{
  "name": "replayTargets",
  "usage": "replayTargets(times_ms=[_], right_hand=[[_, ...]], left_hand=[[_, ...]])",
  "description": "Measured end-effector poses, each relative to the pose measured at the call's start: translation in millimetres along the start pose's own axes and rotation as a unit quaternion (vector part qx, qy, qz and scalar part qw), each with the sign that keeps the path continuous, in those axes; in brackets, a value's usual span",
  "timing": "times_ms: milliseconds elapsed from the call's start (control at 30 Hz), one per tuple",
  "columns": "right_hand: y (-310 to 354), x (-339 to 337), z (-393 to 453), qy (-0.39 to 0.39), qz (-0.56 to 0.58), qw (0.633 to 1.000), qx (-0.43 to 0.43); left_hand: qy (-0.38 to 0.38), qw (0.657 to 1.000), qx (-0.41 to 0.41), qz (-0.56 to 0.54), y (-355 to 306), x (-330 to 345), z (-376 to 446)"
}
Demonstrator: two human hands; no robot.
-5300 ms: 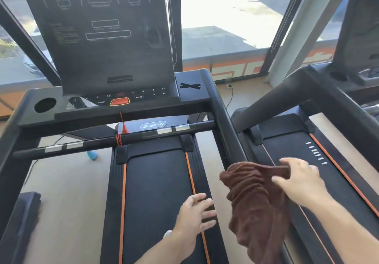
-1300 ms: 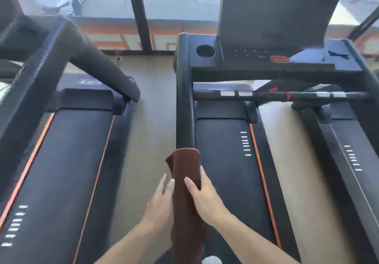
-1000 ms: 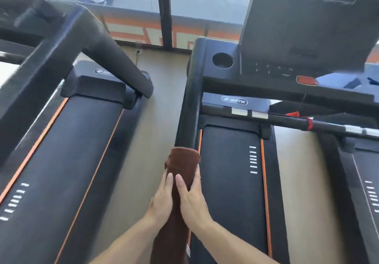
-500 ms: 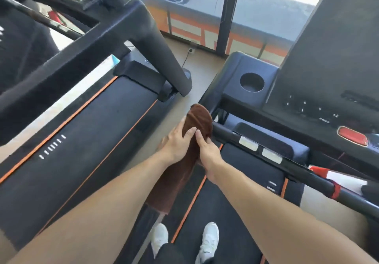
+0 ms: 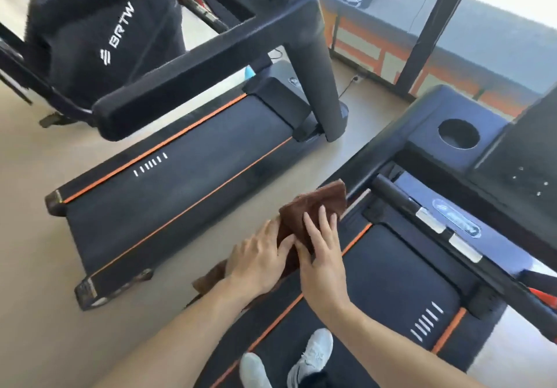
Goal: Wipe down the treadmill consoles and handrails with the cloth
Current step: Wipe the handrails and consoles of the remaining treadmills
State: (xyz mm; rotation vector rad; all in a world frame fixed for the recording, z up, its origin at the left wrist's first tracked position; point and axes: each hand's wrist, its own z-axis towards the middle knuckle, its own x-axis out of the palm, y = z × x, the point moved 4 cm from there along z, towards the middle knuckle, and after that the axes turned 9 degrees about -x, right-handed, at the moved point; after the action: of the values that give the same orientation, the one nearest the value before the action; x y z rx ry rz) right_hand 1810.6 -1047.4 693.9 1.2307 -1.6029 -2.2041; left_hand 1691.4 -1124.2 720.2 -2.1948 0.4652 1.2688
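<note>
A brown cloth (image 5: 320, 203) lies draped over the left handrail (image 5: 369, 163) of the treadmill I stand on, just below where the crossbar (image 5: 419, 211) joins it. My left hand (image 5: 257, 256) presses the cloth from the rail's left side. On its right side my right hand (image 5: 323, 253) lies flat with straight fingers. A loose end of the cloth hangs below my left wrist. The console (image 5: 518, 158) with its round cup holder (image 5: 458, 133) rises at the right, partly cut off.
A second treadmill, with its belt (image 5: 180, 176) and thick black handrail (image 5: 196, 65), stands to the left across a strip of beige floor. A person in a black BRTW garment (image 5: 105, 28) is at the top left. My white shoes (image 5: 313, 354) rest on the belt below.
Both hands have slid the cloth up the handrail from its lower end to the crossbar joint. My view has swung left and down, so the neighbouring treadmill now fills the left.
</note>
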Motion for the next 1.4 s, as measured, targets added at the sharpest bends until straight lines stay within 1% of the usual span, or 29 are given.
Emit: replayTargets(times_ms=[100, 200, 267, 333, 367, 400, 467, 533, 600, 633, 667, 733, 800, 833, 867, 900, 933, 1000, 1067, 1100, 1167, 1233, 1300, 1400], right_hand=[[16, 27, -22, 0.033, -0.095, 0.991, -0.090], [35, 55, -46, 0.057, -0.141, 0.975, -0.162], [50, 72, -61, 0.080, -0.158, 0.961, -0.212], [67, 89, -77, 0.106, -0.176, 0.942, -0.264], [75, 98, -84, 0.120, -0.185, 0.932, -0.289], [84, 107, -90, 0.133, -0.195, 0.921, -0.311], [99, 125, -99, 0.158, -0.215, 0.901, -0.341], [109, 137, -101, 0.189, -0.242, 0.880, -0.363], [115, 150, -103, 0.246, -0.290, 0.836, -0.396], [116, 156, -103, 0.279, -0.320, 0.804, -0.416], [117, 161, -103, 0.309, -0.347, 0.769, -0.439], [119, 172, -101, 0.359, -0.380, 0.691, -0.499], [117, 182, -95, 0.410, -0.374, 0.612, -0.563], [114, 184, -89, 0.433, -0.359, 0.586, -0.583], [111, 183, -82, 0.448, -0.342, 0.574, -0.594], [109, 178, -72, 0.460, -0.328, 0.575, -0.591], [107, 170, -62, 0.467, -0.317, 0.590, -0.578], [101, 146, -39, 0.457, -0.305, 0.638, -0.540], [88, 117, -14, 0.433, -0.307, 0.670, -0.518], [79, 100, 1, 0.421, -0.317, 0.678, -0.513], [57, 68, 36, 0.400, -0.341, 0.688, -0.500], [35, 34, 74, 0.376, -0.355, 0.709, -0.480], [10, -2, 114, 0.342, -0.370, 0.741, -0.444], [-20, -59, 173, 0.241, -0.406, 0.801, -0.368]], left_hand=[[-0.033, 0.999, 0.000, 0.001, 37, 1, -26], [-0.074, 0.997, -0.012, -0.018, 79, 4, -58], [-0.116, 0.992, -0.013, -0.050, 109, 8, -81], [-0.135, 0.983, -0.033, -0.118, 140, 18, -105], [-0.141, 0.974, -0.055, -0.170, 156, 26, -116], [-0.131, 0.960, -0.088, -0.230, 172, 36, -126], [-0.099, 0.916, -0.145, -0.360, 198, 58, -142], [-0.066, 0.868, -0.174, -0.460, 207, 73, -148], [-0.050, 0.826, -0.204, -0.523, 216, 84, -155], [-0.044, 0.813, -0.221, -0.536, 219, 89, -159], [-0.037, 0.809, -0.242, -0.534, 223, 93, -164], [-0.032, 0.817, -0.274, -0.506, 228, 101, -170], [-0.075, 0.818, -0.311, -0.478, 232, 99, -173], [-0.110, 0.813, -0.318, -0.475, 232, 96, -173], [-0.151, 0.808, -0.310, -0.478, 228, 87, -172], [-0.190, 0.808, -0.288, -0.478, 222, 80, -168], [-0.220, 0.814, -0.258, -0.472, 212, 68, -164], [-0.265, 0.833, -0.204, -0.440, 190, 48, -151], [-0.305, 0.848, -0.169, -0.400, 162, 31, -134], [-0.326, 0.854, -0.151, -0.375, 144, 24, -125], [-0.362, 0.856, -0.132, -0.344, 105, 13, -109], [-0.367, 0.855, -0.133, -0.342, 67, 5, -90], [-0.363, 0.853, -0.135, -0.348, 31, 3, -73], [-0.350, 0.850, -0.134, -0.369, -9, 2, -57]])
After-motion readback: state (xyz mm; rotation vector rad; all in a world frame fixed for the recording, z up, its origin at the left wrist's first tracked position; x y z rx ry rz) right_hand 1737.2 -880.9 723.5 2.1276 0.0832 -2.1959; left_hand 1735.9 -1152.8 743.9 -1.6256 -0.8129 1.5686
